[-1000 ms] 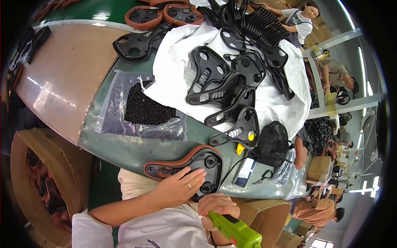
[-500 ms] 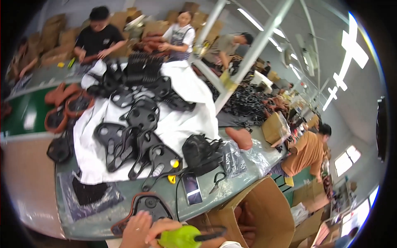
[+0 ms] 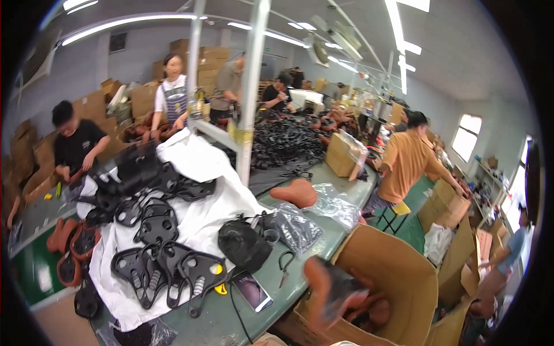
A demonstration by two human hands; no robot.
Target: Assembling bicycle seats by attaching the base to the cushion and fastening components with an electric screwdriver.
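A brown bicycle saddle [image 3: 332, 288] with a black underside is tilted over the near left side of an open cardboard box [image 3: 398, 254]. It is smeared by motion, and I cannot tell whether a hand touches it. Inside the box lie more brown saddles [image 3: 378, 311]. At the lower edge only a small skin-coloured patch [image 3: 268, 341] shows, apparently part of my right hand, its fingers out of sight. My left hand is outside the picture. Black saddle bases [image 3: 164, 271] lie heaped on a white cloth [image 3: 231, 199], left of the box.
On the green table lie a phone [image 3: 252, 291], scissors [image 3: 284, 268], a black bag [image 3: 245, 239], clear plastic bags [image 3: 337, 205] and another brown saddle [image 3: 295, 193]. A white post [image 3: 252, 92] rises behind the cloth. Several people work beyond; one in an orange shirt [image 3: 407, 158] stands at the right.
The view has swung right and up. Both hands, the saddle on the table and the lime-green tool have left their place at the lower edge. A blurred saddle now appears over the box.
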